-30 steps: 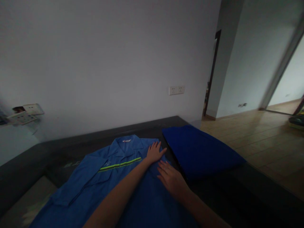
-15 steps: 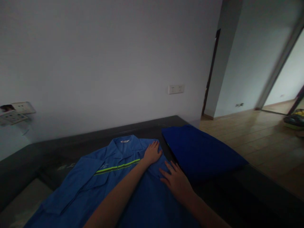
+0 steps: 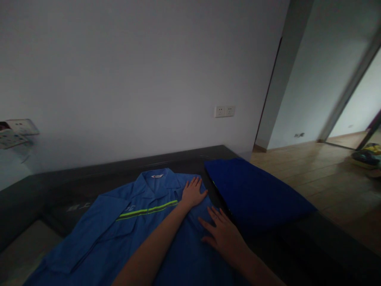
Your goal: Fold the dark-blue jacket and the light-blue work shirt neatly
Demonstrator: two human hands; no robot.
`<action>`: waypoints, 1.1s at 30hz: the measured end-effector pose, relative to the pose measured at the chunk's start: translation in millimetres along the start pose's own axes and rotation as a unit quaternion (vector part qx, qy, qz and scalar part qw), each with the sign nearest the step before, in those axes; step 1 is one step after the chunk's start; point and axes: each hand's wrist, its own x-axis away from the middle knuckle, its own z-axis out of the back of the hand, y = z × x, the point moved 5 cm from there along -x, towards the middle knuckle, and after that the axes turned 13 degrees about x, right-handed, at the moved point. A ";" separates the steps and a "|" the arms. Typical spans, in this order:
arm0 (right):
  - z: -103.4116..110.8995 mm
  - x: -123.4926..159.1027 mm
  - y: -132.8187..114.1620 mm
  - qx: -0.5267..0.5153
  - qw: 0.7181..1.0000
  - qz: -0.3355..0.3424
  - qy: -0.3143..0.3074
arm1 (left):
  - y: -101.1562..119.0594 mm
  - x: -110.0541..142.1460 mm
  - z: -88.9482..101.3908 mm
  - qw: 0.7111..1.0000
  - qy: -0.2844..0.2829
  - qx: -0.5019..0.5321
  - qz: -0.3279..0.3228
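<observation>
A blue work jacket (image 3: pixel 117 230) with a collar and a yellow-green chest stripe lies front side up on the dark surface (image 3: pixel 86 169). Its left-hand sleeve in view is folded across the front. My left hand (image 3: pixel 193 193) rests flat on the jacket's right shoulder area, fingers spread towards the far edge. Nearer to me, my right hand (image 3: pixel 220 234) lies on the sleeve at that same side, its fingers apart. Neither hand grips the cloth. The jacket's lower part runs out of view, partly behind my forearms.
Right of the jacket lies a folded darker blue cloth (image 3: pixel 256 190). A pale wall with a double socket (image 3: pixel 224 111) stands behind the surface. At far left is another socket fitting (image 3: pixel 22 127). Wooden floor (image 3: pixel 303 163) and a dark bundle (image 3: pixel 365 157) show at right.
Both hands stay on the jacket; the fingers of my left hand are spread a little wider. The view has shifted slightly.
</observation>
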 end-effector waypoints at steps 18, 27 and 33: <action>3.4 0.5 -3.2 0.020 0.998 -0.022 -0.049 | -7.8 -1.1 -1.2 1.000 0.002 0.015 0.015; -18.2 -0.3 -3.4 0.081 0.992 -0.031 0.091 | -2.7 4.5 8.5 0.992 0.084 0.091 -0.031; -7.8 1.8 -4.2 0.088 0.978 -0.019 0.187 | 0.5 8.4 39.8 0.961 0.205 0.179 -0.049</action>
